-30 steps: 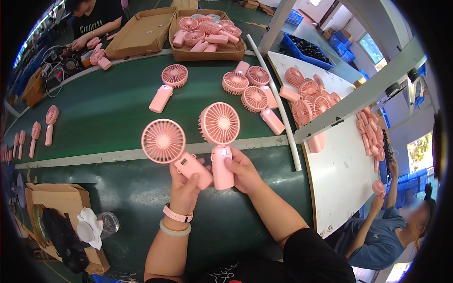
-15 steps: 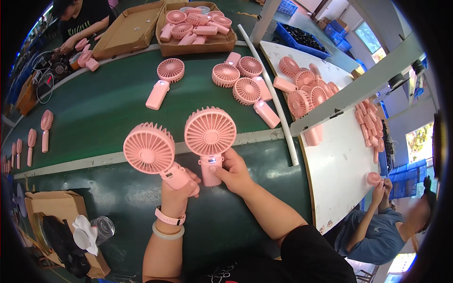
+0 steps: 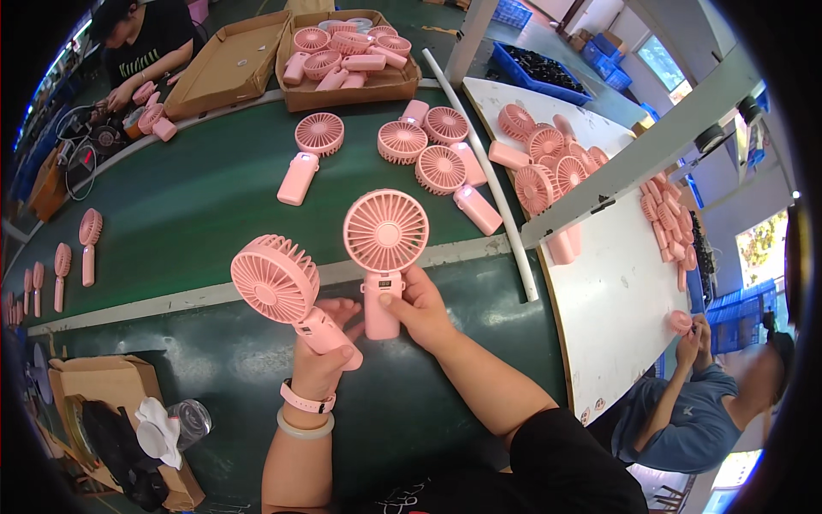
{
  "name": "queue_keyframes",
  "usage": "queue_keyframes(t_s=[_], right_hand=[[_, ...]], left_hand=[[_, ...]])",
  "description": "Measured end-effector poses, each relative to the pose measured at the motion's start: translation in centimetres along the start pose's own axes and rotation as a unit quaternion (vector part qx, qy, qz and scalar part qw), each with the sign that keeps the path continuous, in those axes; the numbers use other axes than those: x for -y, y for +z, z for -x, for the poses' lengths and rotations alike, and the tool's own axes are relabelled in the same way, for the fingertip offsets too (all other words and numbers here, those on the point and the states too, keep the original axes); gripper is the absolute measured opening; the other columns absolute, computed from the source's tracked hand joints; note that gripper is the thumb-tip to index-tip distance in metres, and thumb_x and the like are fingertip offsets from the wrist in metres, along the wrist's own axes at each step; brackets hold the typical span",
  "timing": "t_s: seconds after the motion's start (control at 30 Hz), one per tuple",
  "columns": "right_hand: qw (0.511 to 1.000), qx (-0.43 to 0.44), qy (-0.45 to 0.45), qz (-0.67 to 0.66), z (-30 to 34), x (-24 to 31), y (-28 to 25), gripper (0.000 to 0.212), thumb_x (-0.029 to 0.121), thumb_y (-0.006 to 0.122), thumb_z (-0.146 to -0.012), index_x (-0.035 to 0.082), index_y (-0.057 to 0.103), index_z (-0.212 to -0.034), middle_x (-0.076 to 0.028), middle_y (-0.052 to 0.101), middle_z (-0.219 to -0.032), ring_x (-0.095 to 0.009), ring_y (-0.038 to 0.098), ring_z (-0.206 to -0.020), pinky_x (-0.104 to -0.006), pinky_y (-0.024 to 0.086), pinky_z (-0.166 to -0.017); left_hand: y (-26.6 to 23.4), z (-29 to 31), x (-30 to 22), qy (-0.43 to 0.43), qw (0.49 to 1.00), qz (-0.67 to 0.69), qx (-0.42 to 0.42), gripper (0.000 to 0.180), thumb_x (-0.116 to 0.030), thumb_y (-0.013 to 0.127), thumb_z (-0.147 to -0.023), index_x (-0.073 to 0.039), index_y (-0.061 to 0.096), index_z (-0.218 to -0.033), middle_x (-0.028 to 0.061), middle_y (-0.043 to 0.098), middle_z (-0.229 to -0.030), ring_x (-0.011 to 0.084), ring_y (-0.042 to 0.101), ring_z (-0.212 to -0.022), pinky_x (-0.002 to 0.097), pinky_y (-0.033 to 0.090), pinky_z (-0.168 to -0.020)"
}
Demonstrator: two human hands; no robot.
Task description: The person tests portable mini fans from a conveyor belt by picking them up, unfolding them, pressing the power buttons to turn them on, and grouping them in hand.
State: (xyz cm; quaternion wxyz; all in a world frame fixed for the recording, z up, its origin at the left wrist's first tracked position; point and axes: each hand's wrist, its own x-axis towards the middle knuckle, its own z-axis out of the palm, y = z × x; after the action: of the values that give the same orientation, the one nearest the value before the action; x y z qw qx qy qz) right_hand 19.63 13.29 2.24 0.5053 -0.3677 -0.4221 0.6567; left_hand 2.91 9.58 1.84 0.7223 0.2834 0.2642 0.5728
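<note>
My left hand (image 3: pixel 324 355) is wrapped round the handle of a pink handheld fan (image 3: pixel 274 278), whose round caged head leans left and is turned partly sideways. Beside it, my right hand (image 3: pixel 419 310) grips a second pink handheld fan (image 3: pixel 385 231) by its handle, upright and facing me. The right thumb presses on the handle front just below a small dark display. Both fans are held over the near green work surface, their heads apart. Beyond them a lone pink fan (image 3: pixel 298 178) lies on the green belt (image 3: pixel 223 188).
Several fans (image 3: pixel 441 170) lie clustered by a white tube (image 3: pixel 488 180). A cardboard box (image 3: pixel 351 94) of fans stands behind. More fans are piled on the white side table (image 3: pixel 608 308), under a slanting post. Co-workers sit far left and right. An open carton (image 3: pixel 128 377) stands near left.
The left fan has turned more sideways and dropped slightly. The right fan has straightened, and its display glow has dimmed. On the belt, the lone fan and those at left have shifted right.
</note>
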Motion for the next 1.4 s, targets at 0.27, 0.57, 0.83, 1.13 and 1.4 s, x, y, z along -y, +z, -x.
queue_keyframes(t_s=[0.27, 0.57, 0.83, 1.13, 1.4], right_hand=[[0.869, 0.078, -0.248, 0.420, -0.5, 0.5, -1.0, 0.039, 0.013, 0.061, -0.080, 0.003, 0.054, -0.117, -0.012, 0.046, -0.115, -0.024, 0.048, -0.104, -0.0328, 0.040, -0.087], [0.673, -0.201, -0.195, 0.685, -4.5, 6.0, -11.0, 0.042, 0.019, 0.066, -0.074, 0.002, 0.052, -0.110, -0.018, 0.052, -0.106, -0.034, 0.050, -0.099, -0.0412, 0.041, -0.086], [0.541, -0.179, -0.051, 0.820, -6.8, 6.2, -12.3, 0.051, 0.026, 0.066, -0.073, 0.008, 0.048, -0.117, -0.014, 0.055, -0.096, -0.031, 0.053, -0.092, -0.0414, 0.041, -0.077], [0.952, 0.158, 0.112, -0.238, -0.5, 4.0, -2.3, 0.048, 0.038, 0.049, -0.088, 0.003, 0.042, -0.120, -0.012, 0.056, -0.099, -0.022, 0.061, -0.079, -0.0373, 0.052, -0.070], [0.902, 0.219, 0.144, -0.344, -0.3, 2.1, -1.8, 0.050, 0.044, 0.040, -0.090, 0.005, 0.042, -0.120, -0.011, 0.055, -0.101, -0.020, 0.054, -0.071, -0.0305, 0.044, -0.055]], left_hand=[[-0.1, -0.1, 0.0, -0.122, 0.985, 0.103, 0.068, 0.071, -0.016, 0.070, -0.063, -0.007, 0.035, -0.124, 0.0116, 0.050, -0.111, 0.0258, 0.055, -0.099, 0.0409, 0.051, -0.080], [-0.8, -0.4, 0.3, -0.062, 0.988, 0.121, 0.079, 0.069, -0.013, 0.066, -0.063, -0.010, 0.037, -0.125, 0.0132, 0.049, -0.111, 0.0280, 0.053, -0.101, 0.0475, 0.052, -0.079], [-0.9, 0.0, 0.3, -0.051, 0.987, 0.136, 0.072, 0.067, -0.012, 0.066, -0.064, -0.012, 0.037, -0.125, 0.0126, 0.049, -0.111, 0.0274, 0.053, -0.102, 0.0498, 0.051, -0.080], [-0.7, 0.0, -0.1, -0.050, 0.982, 0.176, 0.054, 0.069, -0.011, 0.065, -0.062, -0.009, 0.036, -0.125, 0.0131, 0.050, -0.109, 0.0280, 0.054, -0.100, 0.0466, 0.051, -0.081], [-1.2, -0.3, 0.5, -0.030, 0.977, 0.196, 0.083, 0.069, -0.014, 0.066, -0.064, -0.014, 0.036, -0.126, 0.0132, 0.049, -0.113, 0.0285, 0.053, -0.102, 0.0489, 0.050, -0.081]])
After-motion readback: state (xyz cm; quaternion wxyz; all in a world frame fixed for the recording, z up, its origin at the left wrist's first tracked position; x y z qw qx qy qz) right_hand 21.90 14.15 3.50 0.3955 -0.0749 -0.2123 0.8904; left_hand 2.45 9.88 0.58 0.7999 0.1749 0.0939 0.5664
